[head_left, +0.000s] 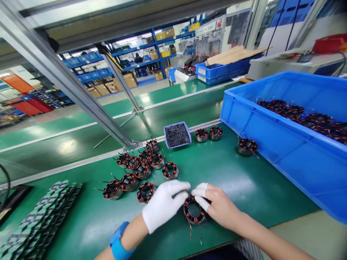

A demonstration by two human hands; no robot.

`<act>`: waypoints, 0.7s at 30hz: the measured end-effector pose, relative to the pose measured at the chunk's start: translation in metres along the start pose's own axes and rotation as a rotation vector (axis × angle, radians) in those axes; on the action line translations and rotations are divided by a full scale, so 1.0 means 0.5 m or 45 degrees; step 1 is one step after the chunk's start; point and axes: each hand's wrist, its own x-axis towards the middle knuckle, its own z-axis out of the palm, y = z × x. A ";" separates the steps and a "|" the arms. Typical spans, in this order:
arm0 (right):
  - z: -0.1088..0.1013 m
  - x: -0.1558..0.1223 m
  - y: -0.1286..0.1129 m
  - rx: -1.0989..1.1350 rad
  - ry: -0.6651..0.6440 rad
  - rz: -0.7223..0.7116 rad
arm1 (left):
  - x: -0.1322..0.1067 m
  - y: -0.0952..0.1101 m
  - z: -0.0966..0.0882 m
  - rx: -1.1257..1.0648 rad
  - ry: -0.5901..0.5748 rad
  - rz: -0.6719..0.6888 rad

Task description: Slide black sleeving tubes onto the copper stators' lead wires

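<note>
A motor stator [195, 219], a dark ring with copper windings, lies on the green bench in front of me, with loose wire ends toward my side. My left hand [166, 203], in a white glove, has its thumb and fingers closed at the stator's upper left edge. White finger covers are on the fingertips of my right hand [217, 204], which grips the stator's upper right side. Any small piece between the fingertips is hidden. Another stator [145, 192] lies just left of my left hand, and several more [142, 169] are grouped behind it.
A small bin [177, 146] of short black tubes stands at the bench's back rail. Two stators [201, 135] sit beside it; another stator [246, 146] is near the large blue crate [260, 144] holding more. Stacked green boards [40, 220] lie left. A metal post [81, 94] rises behind.
</note>
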 end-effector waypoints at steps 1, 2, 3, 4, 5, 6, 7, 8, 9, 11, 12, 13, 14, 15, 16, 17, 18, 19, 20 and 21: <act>-0.008 -0.002 0.003 0.032 0.047 0.030 | 0.006 -0.004 -0.013 -0.101 -0.013 -0.020; -0.017 -0.004 0.008 0.061 0.114 0.072 | 0.011 -0.006 -0.023 -0.158 -0.067 -0.002; -0.027 -0.008 0.014 0.085 0.186 0.124 | 0.017 -0.007 -0.030 -0.179 -0.165 0.049; -0.035 -0.012 0.021 0.102 0.251 0.181 | 0.022 -0.005 -0.033 -0.184 -0.301 0.126; -0.043 -0.017 0.028 0.113 0.301 0.231 | 0.027 -0.002 -0.031 -0.183 -0.432 0.204; -0.050 -0.023 0.036 0.121 0.337 0.273 | 0.033 0.004 -0.025 -0.178 -0.532 0.267; -0.056 -0.029 0.043 0.128 0.362 0.311 | 0.038 0.011 -0.015 -0.165 -0.578 0.302; -0.061 -0.035 0.050 0.136 0.385 0.341 | 0.043 0.019 -0.003 -0.132 -0.564 0.297; -0.064 -0.042 0.057 0.150 0.413 0.371 | 0.047 0.027 0.010 -0.069 -0.499 0.246; -0.068 -0.055 0.066 0.185 0.474 0.433 | 0.051 0.040 0.034 0.095 -0.271 0.025; -0.068 -0.061 0.069 0.195 0.483 0.460 | 0.052 0.044 0.043 0.158 -0.159 -0.100; -0.068 -0.067 0.071 0.196 0.468 0.481 | 0.052 0.046 0.049 0.190 -0.083 -0.214; -0.065 -0.071 0.072 0.191 0.432 0.496 | 0.053 0.045 0.053 0.195 -0.045 -0.303; -0.062 -0.073 0.072 0.184 0.374 0.506 | 0.055 0.041 0.055 0.178 -0.035 -0.355; -0.058 -0.072 0.071 0.184 0.309 0.510 | 0.058 0.036 0.055 0.136 -0.041 -0.366; -0.052 -0.068 0.070 0.198 0.248 0.514 | 0.061 0.029 0.055 0.070 -0.054 -0.346; -0.046 -0.062 0.070 0.228 0.202 0.520 | 0.065 0.021 0.056 -0.025 -0.071 -0.307; -0.039 -0.053 0.069 0.269 0.162 0.527 | 0.070 0.012 0.058 -0.146 -0.085 -0.262; -0.033 -0.042 0.070 0.321 0.126 0.541 | 0.074 0.005 0.061 -0.287 -0.094 -0.223; -0.027 -0.030 0.071 0.379 0.107 0.556 | 0.077 -0.002 0.066 -0.438 -0.093 -0.207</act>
